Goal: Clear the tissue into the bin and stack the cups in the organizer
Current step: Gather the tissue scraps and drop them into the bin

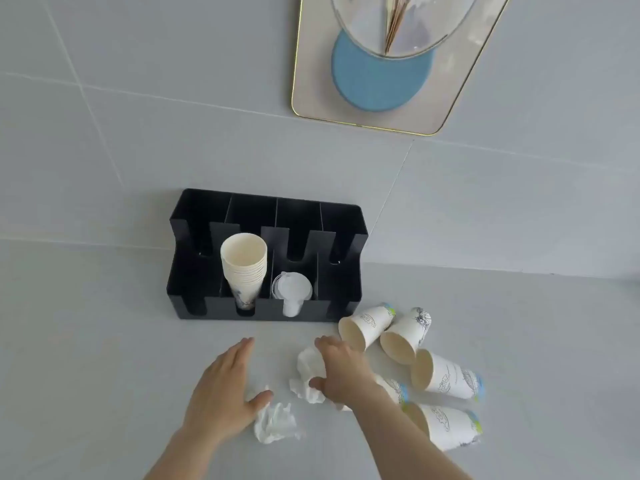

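A black organizer (194,289) stands at the back of the grey surface. One compartment holds a stack of paper cups (244,268), and white lids (292,289) sit in the compartment to its right. Several loose paper cups (446,374) lie on their sides to the right of the organizer. My right hand (341,368) is closed around a crumpled white tissue (308,365). My left hand (225,389) rests flat on the surface with fingers apart, its thumb touching a second crumpled tissue (277,422). No bin is in view.
A cream tray with a gold rim (311,84) lies at the back right, carrying a blue round mat (374,81) and a glass vessel (415,22). The surface is grey tile with seams.
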`<state>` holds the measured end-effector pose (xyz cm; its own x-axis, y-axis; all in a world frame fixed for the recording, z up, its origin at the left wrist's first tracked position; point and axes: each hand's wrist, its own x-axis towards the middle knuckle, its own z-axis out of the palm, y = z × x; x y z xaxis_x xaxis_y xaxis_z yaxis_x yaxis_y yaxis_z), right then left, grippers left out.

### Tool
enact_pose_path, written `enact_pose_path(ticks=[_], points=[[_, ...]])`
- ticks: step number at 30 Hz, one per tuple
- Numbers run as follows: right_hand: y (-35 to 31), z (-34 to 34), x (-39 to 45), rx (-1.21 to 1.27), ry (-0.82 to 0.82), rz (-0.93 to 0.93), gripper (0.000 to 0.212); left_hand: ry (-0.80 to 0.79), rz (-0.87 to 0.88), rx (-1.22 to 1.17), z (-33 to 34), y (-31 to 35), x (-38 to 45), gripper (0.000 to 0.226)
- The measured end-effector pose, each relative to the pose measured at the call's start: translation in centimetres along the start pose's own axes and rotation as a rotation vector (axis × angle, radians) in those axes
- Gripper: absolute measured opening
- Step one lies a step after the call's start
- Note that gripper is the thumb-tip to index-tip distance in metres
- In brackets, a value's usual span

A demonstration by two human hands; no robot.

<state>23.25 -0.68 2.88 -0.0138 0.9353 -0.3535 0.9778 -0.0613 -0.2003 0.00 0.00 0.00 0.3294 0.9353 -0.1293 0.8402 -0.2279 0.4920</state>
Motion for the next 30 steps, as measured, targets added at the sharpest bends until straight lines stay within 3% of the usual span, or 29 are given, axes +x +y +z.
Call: enact_pose_path(ticks=[8, 14, 20, 24, 30], points=[[-1.8, 4.2, 0.8, -0.128, -0.047, 0.0, 0.077, -0.173, 0.098, -0.007, 4.2, -1.3, -1.8, 0.101], [-2.5, 6.5, 0.5, -0.066, -0.033, 0.013, 0.044, -0.19, 0.085, 0.02, 5.6, -1.7, -2.3, 0.058], [-2.8, 7.4, -0.3, 0.128, 0.065, 0.124, 0.037, -0.178, -0.062, -0.002, 5.2, -1.4, -1.8, 0.019], [-3.1, 6.6, -0.4, 0.283, 0.174, 0.219, 0.033, -0.1, -0.229, -0.069, 5.0, -1.3, -1.1, 0.024], [-4.4, 8.0, -1.1, 0.442, 0.145, 0.215, 0.028, -0.044, -0.383, -0.33, 5.1, 0.3, -0.2, 0.035]])
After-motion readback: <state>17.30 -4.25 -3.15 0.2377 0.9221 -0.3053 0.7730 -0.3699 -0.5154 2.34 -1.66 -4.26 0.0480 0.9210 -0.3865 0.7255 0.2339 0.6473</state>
